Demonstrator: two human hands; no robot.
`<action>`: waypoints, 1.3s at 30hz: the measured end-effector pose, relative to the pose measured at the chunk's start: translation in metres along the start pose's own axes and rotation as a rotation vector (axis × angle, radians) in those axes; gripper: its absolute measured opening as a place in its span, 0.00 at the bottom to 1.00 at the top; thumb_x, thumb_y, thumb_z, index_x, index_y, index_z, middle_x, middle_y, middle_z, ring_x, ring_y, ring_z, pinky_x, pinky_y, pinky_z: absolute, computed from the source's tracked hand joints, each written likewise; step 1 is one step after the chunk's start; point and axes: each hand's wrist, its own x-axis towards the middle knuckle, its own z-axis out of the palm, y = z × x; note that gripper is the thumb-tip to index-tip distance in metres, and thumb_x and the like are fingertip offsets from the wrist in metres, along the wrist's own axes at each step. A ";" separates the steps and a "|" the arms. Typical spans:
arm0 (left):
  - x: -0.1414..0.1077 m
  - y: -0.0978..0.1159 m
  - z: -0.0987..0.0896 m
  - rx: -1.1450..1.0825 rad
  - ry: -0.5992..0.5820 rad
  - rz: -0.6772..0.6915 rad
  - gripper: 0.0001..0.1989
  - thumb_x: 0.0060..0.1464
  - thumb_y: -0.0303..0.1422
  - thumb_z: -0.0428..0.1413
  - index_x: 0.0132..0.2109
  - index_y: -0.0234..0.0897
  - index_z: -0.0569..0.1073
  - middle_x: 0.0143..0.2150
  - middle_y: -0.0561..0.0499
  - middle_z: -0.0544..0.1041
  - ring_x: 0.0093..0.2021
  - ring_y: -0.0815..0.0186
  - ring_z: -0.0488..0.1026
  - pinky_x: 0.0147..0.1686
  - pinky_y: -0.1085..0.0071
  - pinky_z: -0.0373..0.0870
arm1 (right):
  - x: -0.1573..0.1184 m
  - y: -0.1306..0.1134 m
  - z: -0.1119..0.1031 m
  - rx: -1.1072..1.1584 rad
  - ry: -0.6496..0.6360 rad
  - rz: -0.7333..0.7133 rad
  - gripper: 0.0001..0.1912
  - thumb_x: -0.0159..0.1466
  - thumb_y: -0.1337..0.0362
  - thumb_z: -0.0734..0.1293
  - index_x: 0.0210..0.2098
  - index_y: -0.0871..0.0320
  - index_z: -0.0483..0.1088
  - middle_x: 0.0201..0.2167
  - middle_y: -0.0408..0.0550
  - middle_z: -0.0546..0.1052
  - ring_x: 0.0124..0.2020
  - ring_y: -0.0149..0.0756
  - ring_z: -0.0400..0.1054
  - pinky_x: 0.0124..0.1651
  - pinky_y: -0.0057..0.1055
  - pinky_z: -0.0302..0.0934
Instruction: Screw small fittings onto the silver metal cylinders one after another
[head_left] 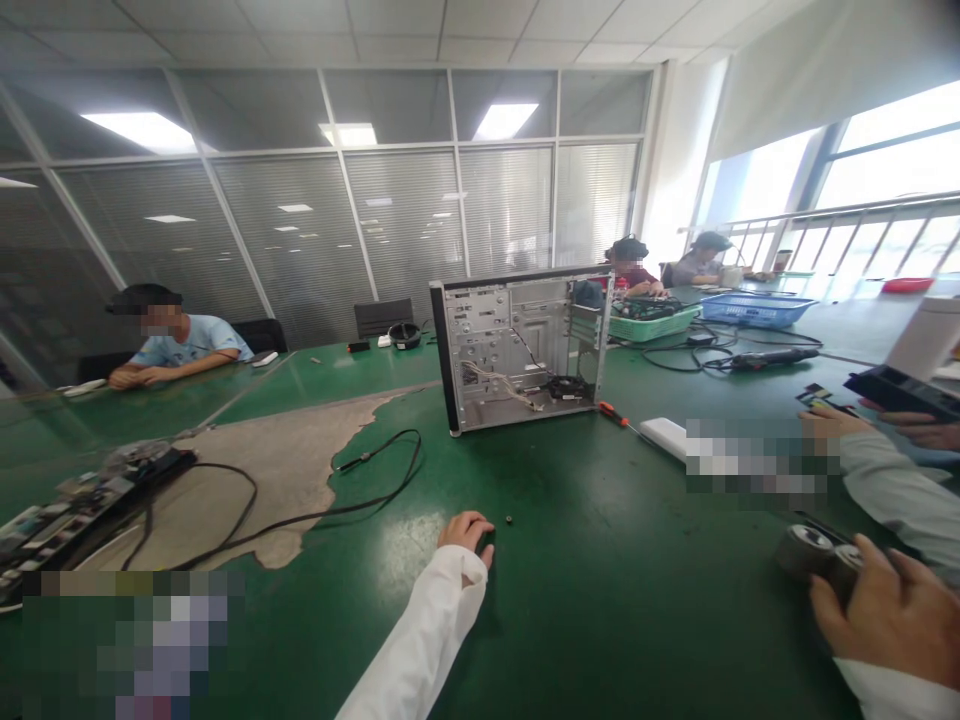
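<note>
My left hand (466,535), in a white sleeve, rests on the green tabletop with its fingers loosely bent and the thumb apart; I see nothing held in it. Just right of its fingertips lies a tiny metal piece (509,519), too small to name. At the lower right, my right hand (892,610) has its thumb and fingers around one of two short dark-grey cylinders (806,550) standing side by side. Ahead of my hands stands an upright computer case (525,345) with its side off, showing loose cables and a black fan (568,387) inside.
An orange-handled screwdriver (613,414) lies by the case, near a white long object (667,440). A co-worker's hand (832,425) is at right. Black cable (300,517) and a circuit board (90,510) lie left. Green (656,325) and blue baskets (757,310) stand behind.
</note>
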 end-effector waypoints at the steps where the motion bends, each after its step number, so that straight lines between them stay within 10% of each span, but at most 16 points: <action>1: 0.000 0.000 0.000 -0.001 0.000 0.002 0.15 0.41 0.33 0.51 0.41 0.43 0.69 0.45 0.51 0.67 0.45 0.61 0.63 0.43 0.65 0.60 | -0.001 -0.015 -0.007 -0.029 0.046 -0.001 0.34 0.51 0.57 0.58 0.56 0.55 0.46 0.52 0.58 0.55 0.49 0.60 0.53 0.44 0.54 0.51; 4: 0.000 0.000 0.000 -0.003 0.001 0.003 0.15 0.41 0.32 0.52 0.41 0.42 0.69 0.45 0.51 0.67 0.45 0.61 0.62 0.43 0.64 0.60 | -0.005 -0.064 -0.019 0.078 -0.036 -0.214 0.31 0.52 0.59 0.59 0.54 0.54 0.49 0.51 0.54 0.58 0.49 0.52 0.56 0.46 0.47 0.54; 10: 0.000 0.000 0.000 -0.005 0.011 0.015 0.15 0.41 0.31 0.52 0.41 0.41 0.69 0.45 0.50 0.67 0.46 0.61 0.62 0.43 0.64 0.60 | -0.013 -0.172 -0.009 0.406 -0.597 -0.663 0.28 0.56 0.64 0.55 0.56 0.57 0.46 0.53 0.55 0.55 0.51 0.40 0.55 0.48 0.37 0.56; 20: 0.000 0.000 0.001 0.003 0.025 0.022 0.15 0.41 0.31 0.52 0.41 0.41 0.69 0.44 0.51 0.68 0.45 0.62 0.63 0.43 0.65 0.60 | -0.006 -0.270 0.029 0.579 -0.622 -0.893 0.23 0.56 0.74 0.53 0.51 0.55 0.56 0.46 0.52 0.65 0.47 0.36 0.56 0.45 0.35 0.56; 32: 0.002 0.003 -0.003 -0.020 -0.008 -0.020 0.15 0.40 0.31 0.52 0.40 0.42 0.69 0.44 0.51 0.68 0.45 0.61 0.63 0.43 0.64 0.60 | 0.011 -0.251 0.036 0.568 -0.543 -0.887 0.15 0.59 0.71 0.51 0.34 0.56 0.67 0.32 0.46 0.70 0.35 0.30 0.61 0.38 0.26 0.57; 39: 0.002 0.003 -0.002 -0.020 -0.010 -0.025 0.15 0.40 0.31 0.52 0.40 0.43 0.69 0.44 0.51 0.67 0.45 0.61 0.62 0.43 0.64 0.60 | 0.085 -0.132 0.020 0.192 -0.062 -0.182 0.16 0.58 0.61 0.54 0.40 0.61 0.65 0.35 0.51 0.71 0.36 0.34 0.63 0.37 0.27 0.54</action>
